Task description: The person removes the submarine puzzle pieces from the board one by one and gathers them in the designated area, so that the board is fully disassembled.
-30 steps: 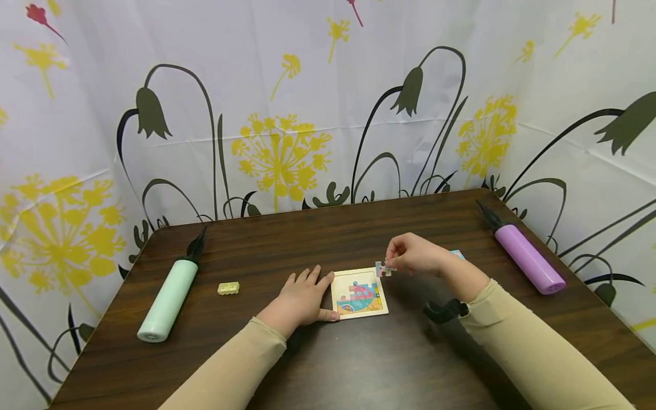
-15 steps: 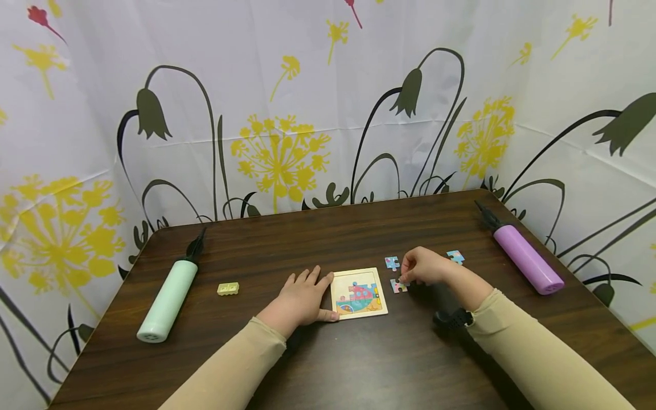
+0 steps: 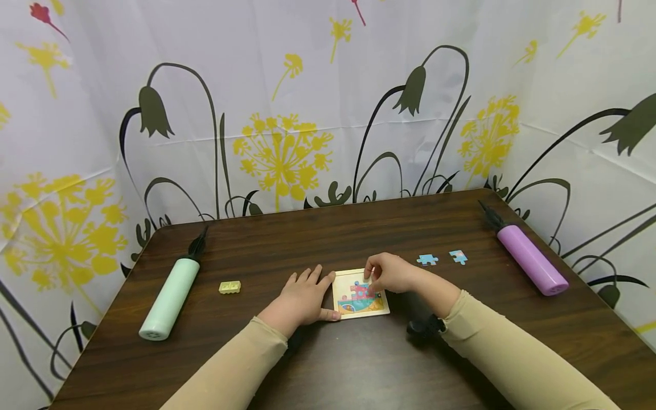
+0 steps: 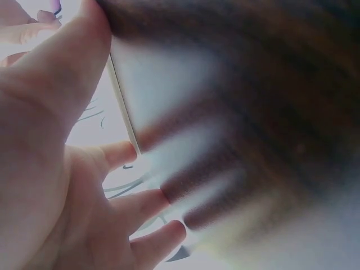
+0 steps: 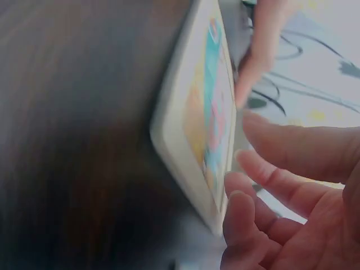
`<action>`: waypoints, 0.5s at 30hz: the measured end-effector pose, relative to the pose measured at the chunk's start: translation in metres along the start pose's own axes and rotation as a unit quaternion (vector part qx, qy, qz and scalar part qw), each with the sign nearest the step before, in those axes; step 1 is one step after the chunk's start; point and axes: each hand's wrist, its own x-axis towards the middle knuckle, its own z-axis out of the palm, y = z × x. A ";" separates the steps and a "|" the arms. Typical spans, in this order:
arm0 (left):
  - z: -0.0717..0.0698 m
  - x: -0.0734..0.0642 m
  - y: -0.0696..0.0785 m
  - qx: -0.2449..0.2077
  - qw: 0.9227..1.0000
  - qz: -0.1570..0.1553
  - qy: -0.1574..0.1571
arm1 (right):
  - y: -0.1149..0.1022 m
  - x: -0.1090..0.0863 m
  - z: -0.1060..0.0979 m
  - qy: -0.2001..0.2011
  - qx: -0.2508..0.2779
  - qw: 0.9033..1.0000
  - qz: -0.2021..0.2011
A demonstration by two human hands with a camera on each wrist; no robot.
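The left hand (image 3: 302,299) lies with fingers spread at the left side of a small wooden puzzle tray (image 3: 388,311), thumb at its lower left corner and forefinger at its upper left. In the left wrist view, its fingers (image 4: 115,208) are spread and fairly straight. The right hand (image 3: 392,273) is over the tray's upper right part, fingertips bent down, pinching a jigsaw piece largely hidden behind them. The right wrist view shows the fingertips close over the tray (image 5: 169,126). A partly assembled pink, blue and sandy picture (image 3: 359,306) fills the tray's lower part.
Two loose light-blue jigsaw pieces, a nearer one (image 3: 427,259) and a farther one (image 3: 458,257), lie right of the tray. A pale-yellow block (image 3: 229,287) and a mint hand pump (image 3: 170,299) are left. A purple pump (image 3: 531,259) lies at the table's right edge.
The right hand has moved left from the table beside the tray to over the tray. Two pieces seen beside it half a second ago no longer show there. The left hand has stayed put.
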 end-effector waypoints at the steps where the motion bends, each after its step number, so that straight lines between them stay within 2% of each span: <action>1: 0.000 0.000 0.000 -0.001 1.000 0.000 0.000 | -0.002 0.002 0.004 -0.001 -0.008 1.000 -0.001; 7: -0.001 0.000 0.000 -0.003 1.000 0.004 -0.006 | -0.010 0.010 0.018 0.003 -0.059 0.998 0.011; 15: -0.002 0.000 0.000 -0.008 1.000 0.004 -0.006 | -0.012 0.010 0.021 0.014 -0.081 0.997 0.008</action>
